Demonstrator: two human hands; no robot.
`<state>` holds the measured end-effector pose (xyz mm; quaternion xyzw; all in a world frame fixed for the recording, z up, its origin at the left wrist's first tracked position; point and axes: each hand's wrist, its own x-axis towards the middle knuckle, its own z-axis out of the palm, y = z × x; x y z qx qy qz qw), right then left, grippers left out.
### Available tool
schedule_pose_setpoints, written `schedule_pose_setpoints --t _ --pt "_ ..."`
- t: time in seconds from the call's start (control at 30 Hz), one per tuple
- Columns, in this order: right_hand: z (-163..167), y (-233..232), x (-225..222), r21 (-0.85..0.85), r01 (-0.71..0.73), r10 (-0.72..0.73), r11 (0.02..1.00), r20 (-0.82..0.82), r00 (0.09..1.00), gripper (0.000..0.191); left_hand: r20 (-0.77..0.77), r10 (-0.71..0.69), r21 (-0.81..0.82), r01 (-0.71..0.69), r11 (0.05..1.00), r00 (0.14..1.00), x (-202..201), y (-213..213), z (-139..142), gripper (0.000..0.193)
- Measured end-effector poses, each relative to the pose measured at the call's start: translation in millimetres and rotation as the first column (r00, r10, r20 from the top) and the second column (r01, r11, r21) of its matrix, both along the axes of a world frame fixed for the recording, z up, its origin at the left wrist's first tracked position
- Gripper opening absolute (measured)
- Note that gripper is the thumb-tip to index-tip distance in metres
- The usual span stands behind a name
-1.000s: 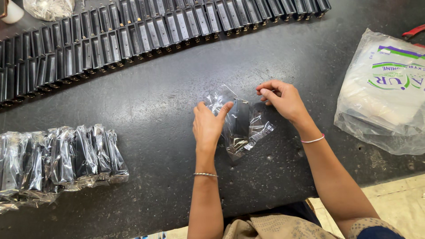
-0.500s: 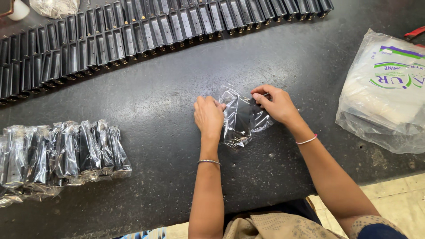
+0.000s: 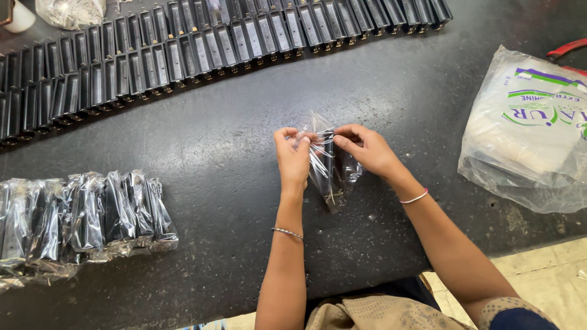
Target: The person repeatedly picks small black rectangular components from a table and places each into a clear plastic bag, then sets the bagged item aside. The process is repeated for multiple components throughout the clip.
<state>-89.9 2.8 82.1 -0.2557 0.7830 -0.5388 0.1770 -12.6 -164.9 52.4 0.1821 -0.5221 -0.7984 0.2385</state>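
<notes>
Both hands meet at the centre of the dark counter, w/ a small clear plastic pouch held up between them — a slim black part sits inside it, upright-ish, lower end near the counter. Left hand pinches the pouch's top left edge, fingers closed on the film; right hand pinches the top right edge the same way, thumb and forefinger tight on the plastic. Thin bracelet on each wrist. Near left: a row of already-bagged black parts, lying side by side in crinkly clear pouches, well apart from the hands. Far side: two long rows of bare black parts lined up close together, running from far left to far right across the counter. Right: a big translucent plastic bag w/ coloured print, lying flat, apart from the hands. Red tool handle just beyond it at the far right — mostly hidden. Far left corner: another crumpled clear bag beside a white cup.
</notes>
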Motion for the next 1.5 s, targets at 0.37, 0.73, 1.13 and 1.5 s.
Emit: schedule_pose_setpoints --t 0.37,0.73,1.13,1.5 --pt "0 -1 0 -0.183 -0.08 0.123 0.98 0.24 0.963 0.049 -0.126 -0.028 -0.021 0.026 0.999 0.992 14 8 28 0.029" --pt "-4 -1 -3 -0.266 0.084 0.011 0.96 0.335 0.942 0.045 0.032 0.343 -0.556 -0.268 0.787 0.939 45 -19 74 0.054" --pt "-4 -2 3 -0.345 0.004 0.134 0.939 0.373 0.918 0.045 0.181 0.167 -0.64 -0.013 0.768 0.969 29 15 52 0.022" --pt "1 -8 11 -0.337 -0.103 0.223 0.936 0.34 0.913 0.051 0.047 0.045 -0.427 -0.021 0.904 0.998 26 17 43 0.025"
